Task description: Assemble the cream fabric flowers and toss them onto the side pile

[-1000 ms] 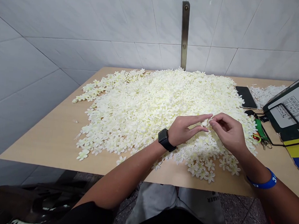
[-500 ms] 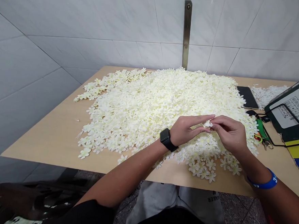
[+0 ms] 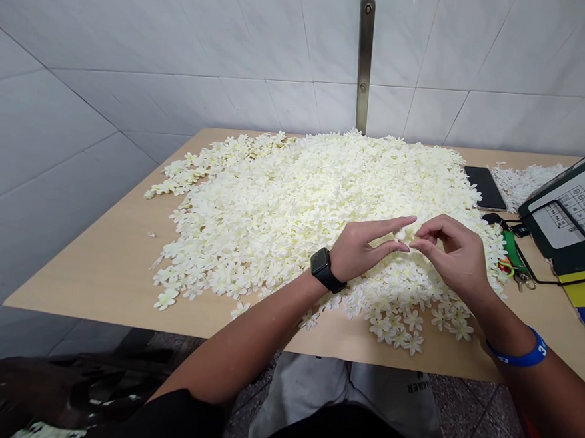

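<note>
Holds a white artificial flower in the left hand, above heaped artificial blossoms; curls the right hand just beside, cannot tell whether gripping anything.

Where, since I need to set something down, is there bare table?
The widest bare table lies between the flower pile and the left edge, barring a tiny scrap. A smaller patch lies between the keys and front edge, partly behind the right forearm. Back right is crowded: phone, pile, box.
</note>
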The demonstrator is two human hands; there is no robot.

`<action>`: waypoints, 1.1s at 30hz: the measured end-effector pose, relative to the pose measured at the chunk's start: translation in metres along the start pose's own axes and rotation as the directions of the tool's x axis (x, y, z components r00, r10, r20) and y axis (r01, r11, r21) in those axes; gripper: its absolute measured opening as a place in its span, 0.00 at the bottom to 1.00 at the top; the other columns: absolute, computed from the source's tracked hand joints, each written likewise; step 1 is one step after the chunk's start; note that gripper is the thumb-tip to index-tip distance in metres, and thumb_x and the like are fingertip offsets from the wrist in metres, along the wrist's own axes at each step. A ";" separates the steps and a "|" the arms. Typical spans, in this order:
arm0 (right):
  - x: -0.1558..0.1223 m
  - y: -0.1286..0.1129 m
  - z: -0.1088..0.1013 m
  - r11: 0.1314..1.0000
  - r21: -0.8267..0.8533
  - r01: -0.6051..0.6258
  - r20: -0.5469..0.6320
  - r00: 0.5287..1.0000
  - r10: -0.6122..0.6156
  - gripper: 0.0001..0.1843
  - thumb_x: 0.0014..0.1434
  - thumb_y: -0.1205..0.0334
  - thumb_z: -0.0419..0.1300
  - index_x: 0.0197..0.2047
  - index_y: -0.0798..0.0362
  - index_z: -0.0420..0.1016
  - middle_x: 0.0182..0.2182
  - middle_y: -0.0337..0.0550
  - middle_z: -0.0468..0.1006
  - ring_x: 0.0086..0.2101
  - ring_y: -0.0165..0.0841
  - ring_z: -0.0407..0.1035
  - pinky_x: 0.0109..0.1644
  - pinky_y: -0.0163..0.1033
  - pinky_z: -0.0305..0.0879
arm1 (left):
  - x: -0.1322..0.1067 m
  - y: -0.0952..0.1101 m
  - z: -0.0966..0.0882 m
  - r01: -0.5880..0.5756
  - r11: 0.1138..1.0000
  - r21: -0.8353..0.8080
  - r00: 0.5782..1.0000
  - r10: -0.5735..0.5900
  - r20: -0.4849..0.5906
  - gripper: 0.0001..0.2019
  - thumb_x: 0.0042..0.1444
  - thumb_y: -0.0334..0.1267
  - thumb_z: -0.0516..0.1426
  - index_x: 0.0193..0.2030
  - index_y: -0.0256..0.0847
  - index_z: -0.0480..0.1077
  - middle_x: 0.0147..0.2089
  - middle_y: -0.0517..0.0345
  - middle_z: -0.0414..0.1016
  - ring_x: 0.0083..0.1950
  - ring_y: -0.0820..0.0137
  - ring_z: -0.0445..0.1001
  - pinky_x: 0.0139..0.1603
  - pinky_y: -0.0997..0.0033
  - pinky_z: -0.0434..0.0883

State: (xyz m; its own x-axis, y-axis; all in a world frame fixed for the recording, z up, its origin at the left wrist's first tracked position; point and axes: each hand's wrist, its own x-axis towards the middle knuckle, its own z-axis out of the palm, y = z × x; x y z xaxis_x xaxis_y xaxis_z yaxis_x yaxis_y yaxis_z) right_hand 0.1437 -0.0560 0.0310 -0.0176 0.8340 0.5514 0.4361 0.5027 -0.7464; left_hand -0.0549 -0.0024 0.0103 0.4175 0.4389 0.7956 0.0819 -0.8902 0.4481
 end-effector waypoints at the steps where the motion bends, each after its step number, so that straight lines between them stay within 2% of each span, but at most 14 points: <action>1: 0.000 -0.001 0.001 0.999 0.027 0.020 0.012 1.000 -0.021 0.05 0.58 0.62 0.71 0.34 0.49 0.79 0.30 0.41 0.78 0.31 0.33 0.70 0.36 0.41 0.66 | 0.000 0.000 0.001 -0.011 1.000 -0.007 1.000 0.011 0.009 0.23 0.61 0.40 0.65 0.63 0.47 0.74 0.56 0.57 0.82 0.54 0.68 0.84 0.54 0.73 0.82; 3: -0.001 -0.003 0.004 0.997 0.052 0.052 0.021 0.998 -0.054 0.03 0.60 0.65 0.68 0.35 0.48 0.81 0.32 0.42 0.81 0.33 0.34 0.73 0.38 0.41 0.69 | -0.001 0.001 0.002 -0.025 1.000 -0.018 0.999 0.025 0.023 0.23 0.61 0.40 0.65 0.63 0.46 0.74 0.56 0.56 0.82 0.54 0.67 0.84 0.55 0.73 0.82; 5: -0.002 -0.004 0.006 0.997 0.045 0.068 0.009 0.998 -0.068 0.06 0.61 0.68 0.66 0.33 0.49 0.81 0.31 0.41 0.82 0.33 0.34 0.74 0.38 0.40 0.69 | -0.001 0.001 0.003 -0.019 0.999 -0.026 0.999 0.019 0.028 0.23 0.60 0.40 0.66 0.63 0.47 0.74 0.57 0.57 0.82 0.55 0.67 0.84 0.56 0.72 0.82; 10: -0.003 -0.004 0.005 0.997 0.047 0.055 0.004 0.998 -0.056 0.08 0.62 0.70 0.64 0.31 0.50 0.79 0.27 0.38 0.79 0.29 0.30 0.72 0.34 0.37 0.66 | -0.001 0.002 0.004 -0.024 0.998 -0.052 0.999 0.025 0.032 0.23 0.60 0.38 0.66 0.62 0.46 0.75 0.57 0.56 0.82 0.55 0.67 0.83 0.57 0.73 0.81; 15: -0.002 -0.005 0.001 1.000 0.001 -0.012 0.027 1.000 0.012 0.07 0.63 0.68 0.61 0.32 0.50 0.74 0.28 0.38 0.75 0.30 0.30 0.67 0.34 0.37 0.63 | -0.001 0.002 0.001 0.002 0.999 -0.046 1.000 -0.001 0.029 0.22 0.61 0.39 0.65 0.62 0.47 0.74 0.56 0.57 0.82 0.55 0.68 0.83 0.56 0.73 0.81; 18: -0.001 -0.006 -0.002 0.996 -0.081 -0.048 0.009 0.999 0.048 0.12 0.64 0.65 0.61 0.28 0.50 0.68 0.24 0.36 0.68 0.27 0.29 0.61 0.32 0.38 0.58 | 0.000 0.001 -0.001 0.016 0.999 -0.029 1.000 -0.016 0.002 0.22 0.61 0.40 0.65 0.63 0.49 0.74 0.56 0.58 0.82 0.55 0.68 0.83 0.56 0.73 0.81; 21: 0.001 -0.006 -0.002 0.994 -0.101 -0.047 -0.030 0.999 0.044 0.16 0.62 0.60 0.66 0.25 0.50 0.67 0.22 0.35 0.66 0.25 0.29 0.58 0.31 0.39 0.56 | -0.001 0.000 0.000 0.022 0.999 -0.026 1.000 -0.023 -0.005 0.23 0.61 0.40 0.65 0.63 0.49 0.74 0.57 0.58 0.82 0.56 0.67 0.83 0.57 0.72 0.81; 26: -0.001 -0.004 0.004 0.999 0.028 0.039 0.053 0.998 -0.041 0.03 0.61 0.64 0.67 0.34 0.49 0.80 0.31 0.42 0.80 0.33 0.35 0.72 0.38 0.42 0.68 | -0.003 0.000 0.004 -0.012 0.999 -0.034 1.000 0.013 0.023 0.24 0.61 0.40 0.65 0.64 0.48 0.73 0.57 0.57 0.82 0.56 0.67 0.83 0.56 0.73 0.81; 29: -0.003 -0.004 0.005 0.997 0.029 0.069 0.031 0.997 -0.070 0.08 0.61 0.68 0.65 0.31 0.48 0.81 0.30 0.41 0.82 0.32 0.35 0.75 0.38 0.42 0.70 | -0.004 0.000 0.005 -0.001 1.000 -0.030 0.999 0.002 0.047 0.23 0.62 0.41 0.65 0.64 0.49 0.73 0.58 0.58 0.81 0.56 0.67 0.83 0.56 0.71 0.82; 33: -0.003 -0.004 0.004 0.996 0.021 0.089 0.011 0.996 -0.089 0.09 0.61 0.70 0.64 0.31 0.49 0.81 0.30 0.41 0.83 0.31 0.34 0.75 0.36 0.41 0.70 | -0.004 -0.001 0.005 0.018 0.999 -0.039 0.998 -0.015 0.055 0.23 0.63 0.43 0.64 0.64 0.50 0.73 0.58 0.59 0.81 0.56 0.66 0.83 0.57 0.70 0.82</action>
State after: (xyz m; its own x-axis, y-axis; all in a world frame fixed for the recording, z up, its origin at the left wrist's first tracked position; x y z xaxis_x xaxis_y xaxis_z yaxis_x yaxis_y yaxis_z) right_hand 0.1386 -0.0597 0.0313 -0.0664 0.7884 0.6116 0.4136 0.5796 -0.7022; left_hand -0.0519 -0.0044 0.0043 0.4650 0.4452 0.7652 0.0539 -0.8770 0.4775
